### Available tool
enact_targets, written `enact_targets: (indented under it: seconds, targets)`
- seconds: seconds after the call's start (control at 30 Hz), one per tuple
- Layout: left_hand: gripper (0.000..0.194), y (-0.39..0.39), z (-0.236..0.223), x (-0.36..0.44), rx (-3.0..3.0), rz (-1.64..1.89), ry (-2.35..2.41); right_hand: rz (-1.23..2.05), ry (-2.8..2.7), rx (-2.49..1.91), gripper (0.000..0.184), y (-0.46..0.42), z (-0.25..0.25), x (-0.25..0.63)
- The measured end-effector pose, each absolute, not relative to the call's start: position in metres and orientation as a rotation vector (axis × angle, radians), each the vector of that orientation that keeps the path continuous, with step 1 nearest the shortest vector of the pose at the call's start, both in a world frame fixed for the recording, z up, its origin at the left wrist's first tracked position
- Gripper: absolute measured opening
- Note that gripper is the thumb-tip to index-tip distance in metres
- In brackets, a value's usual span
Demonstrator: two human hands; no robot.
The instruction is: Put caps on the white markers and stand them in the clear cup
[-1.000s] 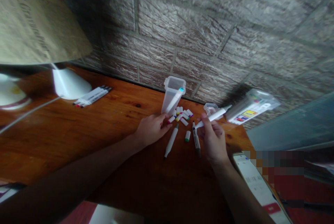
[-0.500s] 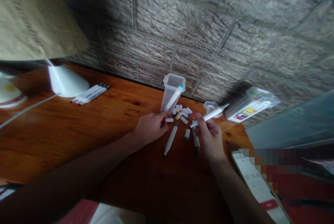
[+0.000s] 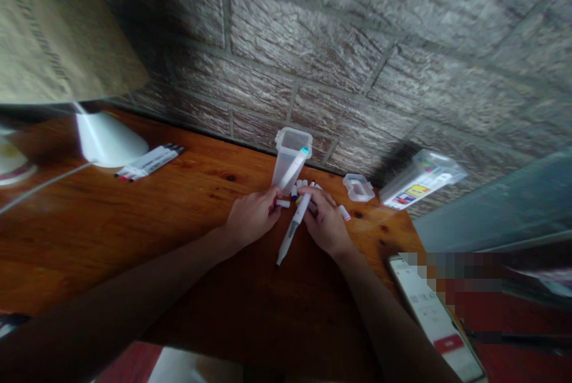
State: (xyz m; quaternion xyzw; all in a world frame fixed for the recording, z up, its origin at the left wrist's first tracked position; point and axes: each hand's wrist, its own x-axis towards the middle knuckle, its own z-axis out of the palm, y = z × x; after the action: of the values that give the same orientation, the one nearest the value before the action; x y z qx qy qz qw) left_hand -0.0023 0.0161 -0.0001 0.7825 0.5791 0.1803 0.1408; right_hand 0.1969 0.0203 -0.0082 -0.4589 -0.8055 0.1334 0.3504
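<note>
Between the fingers of my left hand (image 3: 254,215) is a white marker cap (image 3: 282,204) with a red end. My right hand (image 3: 325,221) pinches a white marker (image 3: 304,203), slanted, its lower end by the upper end of another white marker (image 3: 286,246) lying on the table. Behind the hands stands a clear plastic case (image 3: 286,159) holding one marker with a light blue end (image 3: 295,167). Loose caps (image 3: 294,192) lie at its foot, partly hidden by my right hand. One pink-edged cap (image 3: 344,212) lies right of that hand.
A small clear lid (image 3: 358,187) and a filled marker case (image 3: 420,180) stand by the brick wall at right. A phone (image 3: 433,311) lies at the right table edge. Several markers (image 3: 149,162) rest beside the lamp base (image 3: 109,139) at left.
My right hand has moved left with the marker, from near the lid to over the loose caps, and turned it. My left hand has drawn the red-ended cap slightly out of the pile.
</note>
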Motion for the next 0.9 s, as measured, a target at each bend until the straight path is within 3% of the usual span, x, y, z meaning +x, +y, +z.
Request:
enact_targets:
  seconds: [0.2, 0.67, 0.9]
  targets:
    - [0.014, 0.017, -0.004, -0.003, 2.29, 0.57, 1.555, 0.327, -2.223, -1.164, 0.026, 0.016, 0.001, 0.193]
    - [0.018, 0.017, -0.008, -0.004, 2.312, 0.631, 1.484, 0.158, -2.096, -1.195, 0.008, 0.023, -0.013, 0.204]
    - [0.017, 0.019, -0.011, -0.006, 2.278, 0.642, 1.489, 0.143, -2.024, -1.244, 0.019, 0.014, -0.007, 0.209]
